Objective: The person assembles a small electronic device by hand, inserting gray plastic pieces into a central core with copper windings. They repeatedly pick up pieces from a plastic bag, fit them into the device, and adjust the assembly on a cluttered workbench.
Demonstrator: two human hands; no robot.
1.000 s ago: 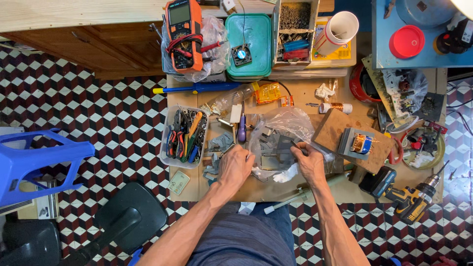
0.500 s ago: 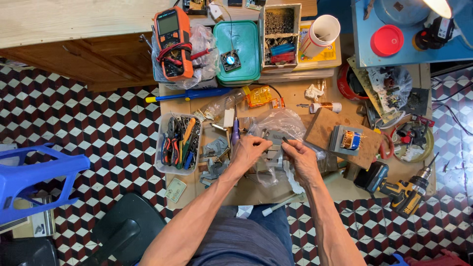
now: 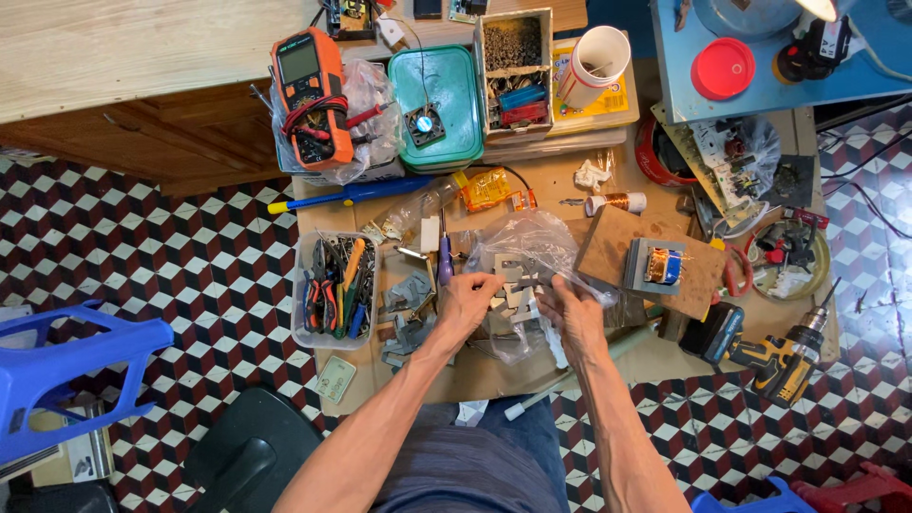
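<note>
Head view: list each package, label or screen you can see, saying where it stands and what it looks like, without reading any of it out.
Multimeter: far left of bench, orange and black, grey screen, on a clear bag.
Clear plastic bag: bench centre, crumpled, at both hands, over grey metal pieces.
Yellow packet: below the green lidded box, small, shiny.
Yellow printed sheet: under the white cup.

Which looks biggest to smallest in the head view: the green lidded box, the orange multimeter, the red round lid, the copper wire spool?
1. green lidded box
2. orange multimeter
3. red round lid
4. copper wire spool
</note>
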